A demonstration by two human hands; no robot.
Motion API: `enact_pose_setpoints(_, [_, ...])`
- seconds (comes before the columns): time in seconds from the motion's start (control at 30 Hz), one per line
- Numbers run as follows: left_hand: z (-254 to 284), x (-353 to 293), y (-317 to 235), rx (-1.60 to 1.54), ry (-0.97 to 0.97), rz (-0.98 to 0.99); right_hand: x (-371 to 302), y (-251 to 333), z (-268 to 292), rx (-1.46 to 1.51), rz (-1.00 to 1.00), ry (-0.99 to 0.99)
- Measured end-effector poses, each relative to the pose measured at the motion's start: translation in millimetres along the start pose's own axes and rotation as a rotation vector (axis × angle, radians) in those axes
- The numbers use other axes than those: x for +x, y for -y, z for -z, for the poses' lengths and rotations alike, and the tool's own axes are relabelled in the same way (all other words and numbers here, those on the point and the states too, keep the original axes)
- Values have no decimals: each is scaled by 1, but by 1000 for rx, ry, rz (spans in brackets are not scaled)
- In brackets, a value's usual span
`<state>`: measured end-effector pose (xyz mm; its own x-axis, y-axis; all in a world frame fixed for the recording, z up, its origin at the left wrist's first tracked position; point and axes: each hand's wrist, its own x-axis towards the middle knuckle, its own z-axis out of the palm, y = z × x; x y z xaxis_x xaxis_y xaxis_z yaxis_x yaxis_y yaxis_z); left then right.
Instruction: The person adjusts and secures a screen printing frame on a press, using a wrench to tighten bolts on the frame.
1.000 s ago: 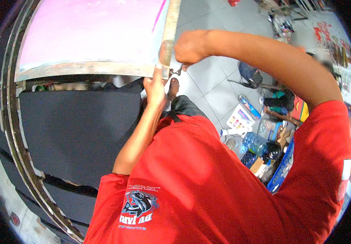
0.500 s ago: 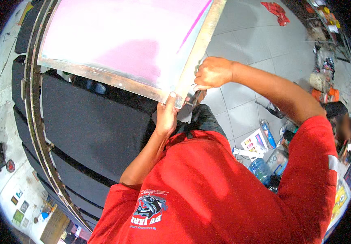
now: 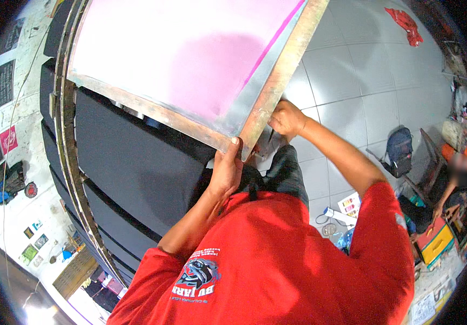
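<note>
A screen-printing frame (image 3: 276, 70) with wooden sides and a white and pink mesh (image 3: 152, 49) is tilted in front of me. My left hand (image 3: 228, 172) grips its near corner, thumb on top and fingers hidden underneath. Just off the frame's right side, my right hand (image 3: 287, 119) is closed, with its fingertips partly behind the wood. A thin dark part shows below those fingers, but what they hold is too hidden to name. Under the frame lies a long table with dark padded boards (image 3: 136, 146).
A rail (image 3: 66, 116) runs along the table's left side. Grey floor tiles spread to the right, with a red crumpled bag (image 3: 405, 26) and a dark backpack (image 3: 399, 151). Another person's arm (image 3: 445, 197) reaches toward a yellow and red box (image 3: 436, 244) at far right.
My view has swung, so the frame and table sit further right in the picture. My right hand has moved lower beside the frame; my left hand keeps its hold on the corner.
</note>
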<state>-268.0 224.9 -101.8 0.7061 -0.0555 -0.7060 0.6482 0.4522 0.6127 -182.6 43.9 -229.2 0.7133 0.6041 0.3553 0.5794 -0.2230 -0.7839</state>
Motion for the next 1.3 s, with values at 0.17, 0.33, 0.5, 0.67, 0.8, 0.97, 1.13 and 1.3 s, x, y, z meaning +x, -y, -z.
enact_pose_setpoints(0.17, [-1, 0, -2, 31, 32, 12, -30, -3, -75, 560, -356, -260])
enact_pose_setpoints(0.33, [12, 5, 6, 39, 69, -17, -36, 30, -132, 119, -188, -641])
enact_pose_setpoints(0.5, [30, 12, -1, 120, 268, 15, -27, 116, -170, 1708, -905, -858])
enact_pose_setpoints(0.67, [15, 8, 1, 75, 234, -168, -17, 181, -159, 1828, -951, -985])
enact_pose_setpoints(0.8, [15, 15, 4, 5, 266, -217, -10, 217, -142, 1905, -901, -945])
enact_pose_setpoints(0.97, [13, 18, 4, -54, 306, -260, 5, 254, -114, 2042, -938, -965])
enact_pose_setpoints(1.13, [16, 17, 5, -52, 281, -290, 20, 279, -64, 2237, -1127, -924])
enact_pose_setpoints(1.3, [21, 21, 11, -13, 314, -288, 28, 283, -68, 1625, -1392, -960])
